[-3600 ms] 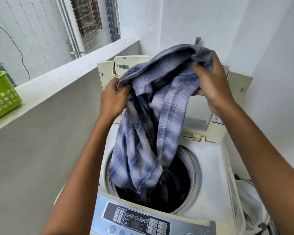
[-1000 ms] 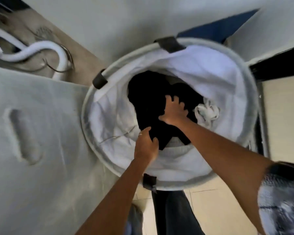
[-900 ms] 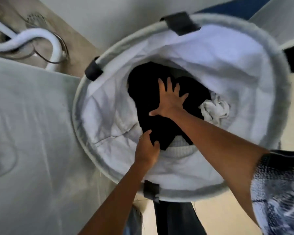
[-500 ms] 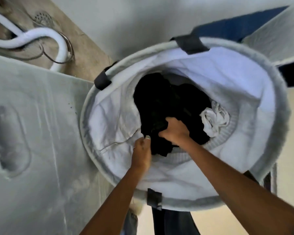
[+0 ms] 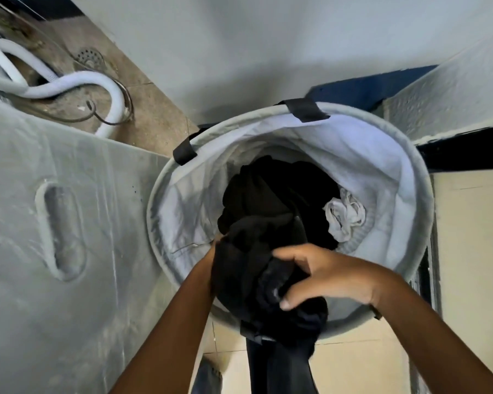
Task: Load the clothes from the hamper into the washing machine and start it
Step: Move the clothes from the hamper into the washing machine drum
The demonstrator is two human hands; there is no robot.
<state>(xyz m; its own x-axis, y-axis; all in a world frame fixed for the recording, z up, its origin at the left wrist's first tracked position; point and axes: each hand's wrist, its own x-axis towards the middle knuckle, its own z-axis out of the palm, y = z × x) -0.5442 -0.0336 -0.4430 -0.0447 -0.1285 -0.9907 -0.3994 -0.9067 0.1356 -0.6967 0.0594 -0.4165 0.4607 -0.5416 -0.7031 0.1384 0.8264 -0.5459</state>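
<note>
- In the head view, we are reaching down with both forearms over the near rim of the round hamper (image 5: 410,172), which is standing on the tiled floor (image 5: 467,251).
- Our right hand (image 5: 322,275) is curling around a bunched black garment (image 5: 254,268), fingers wrapped over the top and thumb tucked beneath, gripping it firmly.
- Our left hand (image 5: 214,248) is mostly hidden behind the same garment; we cannot tell whether it is gripping.
- The garment is hanging across the hamper's near edge, its upper part trailing back onto more dark clothes (image 5: 268,189) inside.
- A crumpled white cloth (image 5: 345,214) is lying against the liner on the right, clear of our hands.
- The washing machine's side panel (image 5: 69,223) is crowding the hamper's left rim, the white wall (image 5: 239,52) is closing in beyond it, and open floor is lying to the right.
</note>
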